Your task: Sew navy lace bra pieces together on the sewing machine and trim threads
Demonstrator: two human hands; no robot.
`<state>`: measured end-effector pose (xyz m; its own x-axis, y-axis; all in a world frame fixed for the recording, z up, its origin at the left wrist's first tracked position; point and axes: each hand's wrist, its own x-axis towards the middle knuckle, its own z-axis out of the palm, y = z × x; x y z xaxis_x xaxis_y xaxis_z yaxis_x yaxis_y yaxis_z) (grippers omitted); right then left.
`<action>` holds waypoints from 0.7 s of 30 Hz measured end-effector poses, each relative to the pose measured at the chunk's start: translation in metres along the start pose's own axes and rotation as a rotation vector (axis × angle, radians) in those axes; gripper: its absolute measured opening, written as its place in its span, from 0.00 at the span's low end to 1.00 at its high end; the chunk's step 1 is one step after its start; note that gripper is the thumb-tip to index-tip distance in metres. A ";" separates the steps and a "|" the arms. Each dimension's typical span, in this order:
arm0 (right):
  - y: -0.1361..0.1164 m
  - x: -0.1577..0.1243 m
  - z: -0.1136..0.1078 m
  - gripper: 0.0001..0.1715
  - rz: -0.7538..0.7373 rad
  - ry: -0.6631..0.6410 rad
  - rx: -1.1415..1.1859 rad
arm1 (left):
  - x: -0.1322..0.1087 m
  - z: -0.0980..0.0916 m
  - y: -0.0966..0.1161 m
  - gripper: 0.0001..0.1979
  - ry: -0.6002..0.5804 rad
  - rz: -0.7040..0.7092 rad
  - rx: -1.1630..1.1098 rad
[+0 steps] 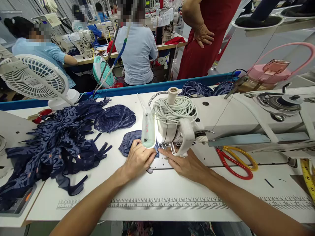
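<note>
Navy fabric piece sits at the sewing machine, partly under its head, middle blocked by the small lamp. Long axis runs roughly left-right, about along the front edge of the surface. Left hand is nearer, on top of it: fingers bent, close together, most of the fabric beyond and left of them. Pinching or just pressing, can't tell. Right hand is on the other side: index finger straight, pointing left, tip right by the fabric's right end; thumb hidden, grip can't be told. Second navy piece lies flat just beyond, navy heap to the left, scissors right of the right hand.
</note>
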<state>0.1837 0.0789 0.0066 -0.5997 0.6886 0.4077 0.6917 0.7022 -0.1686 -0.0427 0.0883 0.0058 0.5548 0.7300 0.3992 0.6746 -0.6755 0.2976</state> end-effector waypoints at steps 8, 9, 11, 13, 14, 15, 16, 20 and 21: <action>0.000 0.001 0.001 0.22 -0.041 0.012 -0.049 | -0.003 0.001 0.003 0.08 0.096 0.180 0.184; 0.000 0.002 0.000 0.22 -0.043 0.019 -0.048 | -0.003 0.001 0.003 0.09 0.097 0.204 0.212; 0.000 0.003 -0.001 0.23 -0.038 0.020 -0.046 | -0.002 0.000 0.005 0.10 0.101 0.235 0.255; -0.001 0.004 -0.002 0.24 -0.035 0.014 -0.048 | -0.001 0.000 0.005 0.11 0.109 0.245 0.280; -0.001 0.004 -0.002 0.24 -0.034 0.011 -0.050 | -0.001 -0.001 0.005 0.11 0.114 0.248 0.287; -0.001 0.004 -0.002 0.24 -0.031 0.011 -0.053 | -0.001 -0.001 0.005 0.11 0.121 0.251 0.291; 0.000 0.003 -0.001 0.24 -0.031 0.009 -0.056 | -0.001 -0.001 0.005 0.11 0.126 0.256 0.294; 0.000 0.001 0.001 0.23 -0.031 0.014 -0.062 | -0.001 -0.003 0.005 0.11 0.111 0.300 0.319; 0.000 0.001 0.002 0.23 -0.031 0.012 -0.062 | 0.000 -0.003 0.005 0.10 0.105 0.311 0.331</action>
<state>0.1829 0.0798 0.0053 -0.6165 0.6643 0.4226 0.6968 0.7103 -0.1000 -0.0407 0.0841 0.0101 0.7145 0.4720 0.5165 0.6126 -0.7786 -0.1360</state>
